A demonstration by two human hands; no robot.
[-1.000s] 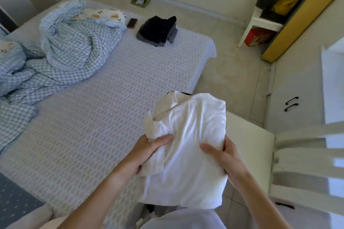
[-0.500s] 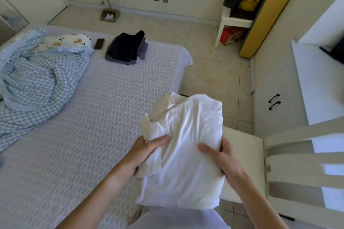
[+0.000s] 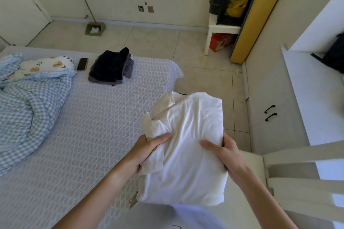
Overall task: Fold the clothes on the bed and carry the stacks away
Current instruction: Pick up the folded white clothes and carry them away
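We are holding a folded stack of white clothes (image 3: 188, 145) in front of us with both hands, lifted clear of the bed (image 3: 89, 126) and hanging over its near right corner, just beside a white chair (image 3: 297, 173) on our right. Our left hand (image 3: 147, 149) is gripping the stack's left edge, the thumb lying across the top of the cloth and the fingers (image 3: 149, 138) curled under a loose cream-coloured fold that is sticking out at that side. Our right hand (image 3: 225, 151) is clasping the right edge in the same way, thumb pressing on top and the other fingers wrapped round beneath, where we cannot see them. A second pile, of dark folded clothes (image 3: 111, 69), is sitting on the far end of the bed, well apart from the one we are carrying, with a black phone (image 3: 82, 64) lying just beside it. A blue checked quilt (image 3: 31, 102) is lying rumpled along the left side of the bed, and a patterned pillow (image 3: 46, 65) is resting at its far end. Beyond the bed, a dustpan (image 3: 95, 29) is standing on the tiled floor against the wall, and a small white stool (image 3: 219, 29) is standing near a yellow door edge (image 3: 255, 18).
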